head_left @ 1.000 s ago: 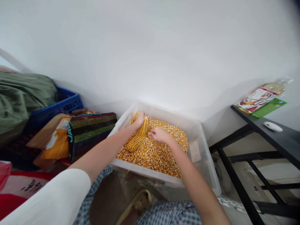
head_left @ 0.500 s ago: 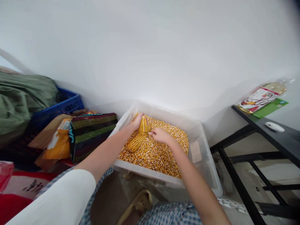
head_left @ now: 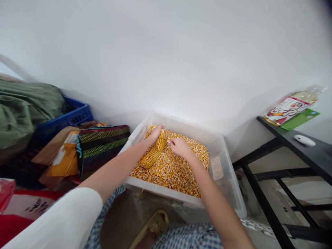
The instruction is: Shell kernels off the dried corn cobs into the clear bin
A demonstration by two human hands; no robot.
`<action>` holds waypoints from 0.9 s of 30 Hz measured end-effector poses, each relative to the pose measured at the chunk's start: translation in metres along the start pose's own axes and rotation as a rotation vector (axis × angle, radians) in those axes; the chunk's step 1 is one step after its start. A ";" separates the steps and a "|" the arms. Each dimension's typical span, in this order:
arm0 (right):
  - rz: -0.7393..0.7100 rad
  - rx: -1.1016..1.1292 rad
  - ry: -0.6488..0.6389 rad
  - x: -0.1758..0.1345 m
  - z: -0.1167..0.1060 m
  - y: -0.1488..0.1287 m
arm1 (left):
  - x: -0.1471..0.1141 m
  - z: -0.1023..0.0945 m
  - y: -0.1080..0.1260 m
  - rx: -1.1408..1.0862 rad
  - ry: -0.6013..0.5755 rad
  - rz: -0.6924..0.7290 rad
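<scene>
A translucent plastic bin (head_left: 225,157) holds a deep layer of loose corn kernels (head_left: 178,173). Over its far left part, my left hand (head_left: 156,132) is closed around an ear of corn (head_left: 160,139), which stands tilted upward. Beneath it, another ear of corn (head_left: 150,158) rests on the kernels, its far end partly covered. My right hand (head_left: 178,146) is closed on a thin dark pointed tool (head_left: 167,140), whose tip reaches the held ear's right side. Most of the tool is hidden in the fingers, so its exact kind cannot be made out.
Left of the bin stand a striped mesh bag (head_left: 103,147), cardboard and a blue crate (head_left: 77,112) under green cloth. On the right, a black shelf (head_left: 282,135) carries a bottle (head_left: 290,107), a green packet and a white oval object (head_left: 304,140). A white wall rises behind.
My left hand and the held ear have shifted slightly right. My right hand has moved a little right and up, with the tool tip still at the ear.
</scene>
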State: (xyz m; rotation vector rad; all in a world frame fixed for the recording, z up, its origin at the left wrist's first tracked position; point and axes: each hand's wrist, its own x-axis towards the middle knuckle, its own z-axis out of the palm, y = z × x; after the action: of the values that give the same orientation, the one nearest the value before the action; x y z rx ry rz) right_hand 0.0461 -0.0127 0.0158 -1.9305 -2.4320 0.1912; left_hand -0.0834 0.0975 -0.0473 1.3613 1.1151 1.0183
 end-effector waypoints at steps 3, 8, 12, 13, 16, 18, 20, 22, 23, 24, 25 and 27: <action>0.012 0.008 0.021 -0.001 -0.002 0.000 | -0.004 0.003 0.007 -0.163 -0.104 0.010; 0.002 0.042 0.074 -0.004 -0.008 0.001 | -0.010 0.003 0.013 -0.256 -0.206 0.007; 0.017 0.026 0.078 -0.003 -0.008 0.001 | -0.011 0.004 0.016 -0.298 -0.204 0.016; 0.013 0.025 0.076 -0.003 -0.007 0.001 | -0.011 0.004 0.016 -0.306 -0.208 0.010; 0.006 0.024 0.075 -0.002 -0.005 0.002 | -0.011 0.005 0.015 -0.293 -0.191 0.011; 0.005 0.024 0.078 -0.002 -0.004 0.003 | -0.010 0.006 0.014 -0.262 -0.167 0.031; 0.004 0.027 0.082 -0.001 -0.003 0.004 | -0.009 0.006 0.013 -0.223 -0.150 0.054; 0.002 0.032 0.091 -0.001 -0.002 0.005 | -0.008 0.007 0.013 -0.177 -0.138 0.073; 0.001 0.034 0.094 -0.001 -0.002 0.005 | -0.008 0.007 0.013 -0.154 -0.130 0.083; -0.001 0.037 0.094 -0.001 -0.002 0.005 | -0.009 0.007 0.014 -0.130 -0.119 0.092; -0.001 0.039 0.093 -0.001 -0.002 0.005 | -0.009 0.008 0.015 -0.108 -0.108 0.101; 0.004 0.042 0.084 -0.002 -0.004 0.004 | -0.012 0.009 0.017 -0.062 -0.075 0.113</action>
State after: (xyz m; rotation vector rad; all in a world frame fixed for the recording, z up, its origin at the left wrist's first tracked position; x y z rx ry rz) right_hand 0.0513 -0.0136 0.0198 -1.8860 -2.3525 0.1565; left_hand -0.0751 0.0841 -0.0306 1.4144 0.9525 1.0652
